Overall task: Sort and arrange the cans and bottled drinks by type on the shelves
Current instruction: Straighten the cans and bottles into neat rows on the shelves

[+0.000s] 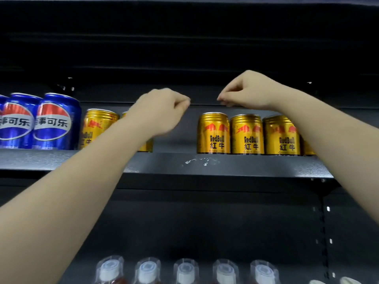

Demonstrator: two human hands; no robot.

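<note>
Gold Red Bull cans stand on a dark upper shelf [225,163]: one at left [96,128], another mostly hidden behind my left forearm, and a row at right [246,135]. Blue Pepsi cans [55,121] stand at the far left. My left hand [162,109] hovers above the gap between the gold cans, fingers loosely curled and holding nothing. My right hand [248,92] hangs just above the first can of the right row [213,134], fingers loosely curled, holding nothing.
Below, a row of several bottles with white caps under clear wrap [185,271] lines the lower shelf. A slotted upright [324,232] runs down the right side. The back panel is dark.
</note>
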